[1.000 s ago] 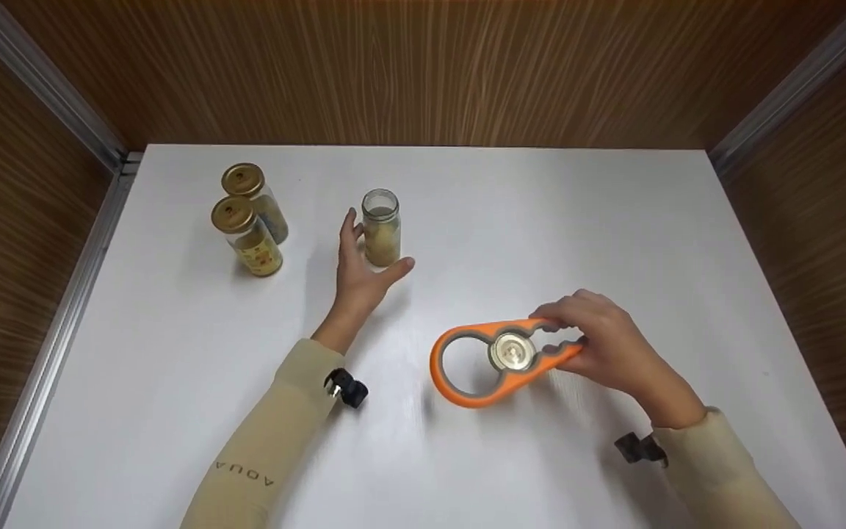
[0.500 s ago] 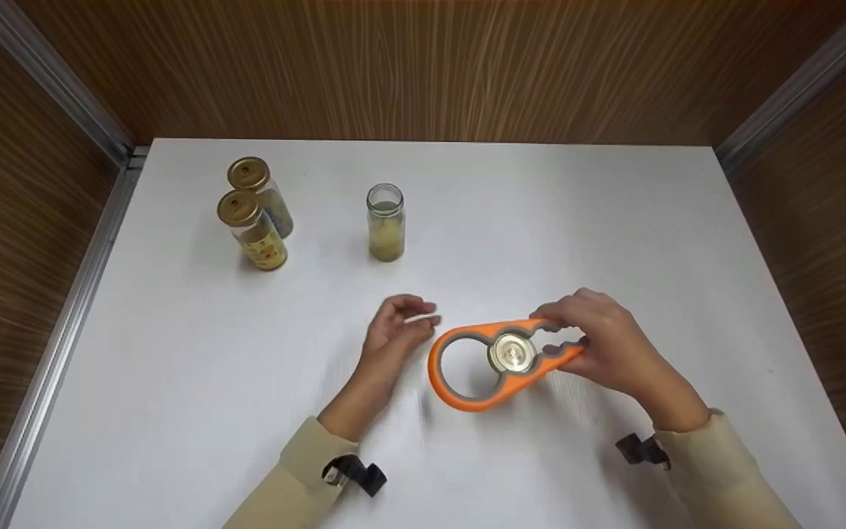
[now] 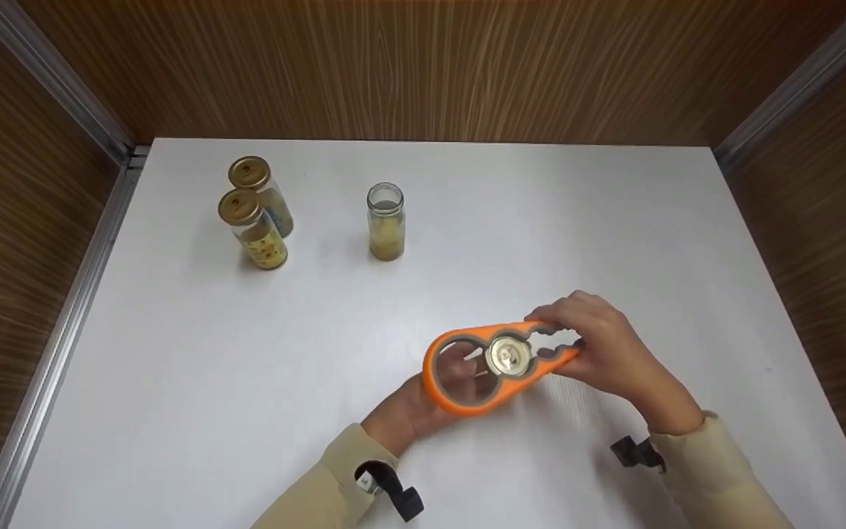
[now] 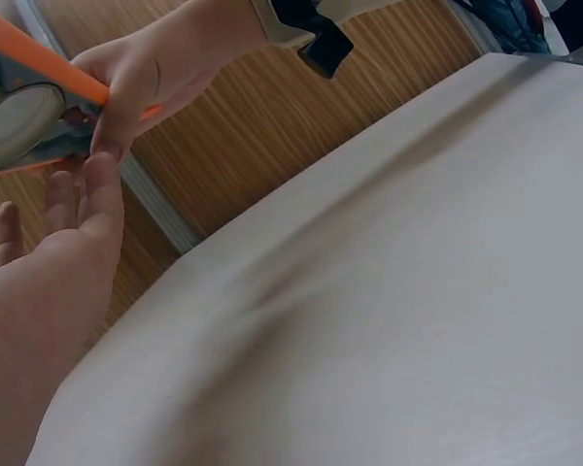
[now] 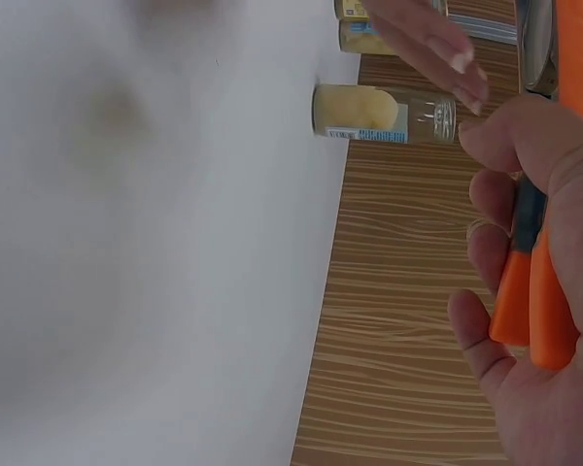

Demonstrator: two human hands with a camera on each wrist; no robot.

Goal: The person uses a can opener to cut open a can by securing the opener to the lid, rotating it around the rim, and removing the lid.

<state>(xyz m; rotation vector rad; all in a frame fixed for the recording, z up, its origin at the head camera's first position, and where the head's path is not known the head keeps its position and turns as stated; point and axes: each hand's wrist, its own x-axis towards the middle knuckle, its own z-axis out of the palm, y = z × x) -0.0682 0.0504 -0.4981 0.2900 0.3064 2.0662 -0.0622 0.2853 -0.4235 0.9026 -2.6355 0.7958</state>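
My right hand [image 3: 603,349] grips the handles of an orange and grey jar opener [image 3: 478,333], held above the table. A round metal lid [image 3: 509,356] sits within the opener's smaller notch. Below the opener lies my left hand [image 3: 405,415], its fingers partly seen through the large ring. In the left wrist view, the left hand's fingers [image 4: 102,199] reach up loosely under the opener, close to the right hand's fingers; they hold nothing. A lidless glass jar [image 3: 386,231] with pale yellow contents stands upright farther back, apart from both hands.
Two glass jars with gold lids stand at the back left, a front jar [image 3: 265,250] and a rear jar [image 3: 278,209]. The white table [image 3: 173,367] is bounded by wood-grain panels [image 3: 423,73] at the back and sides.
My left hand has left the lidless jar and moved toward me and right, to beneath the jar opener. The right hand keeps holding the opener almost in place.
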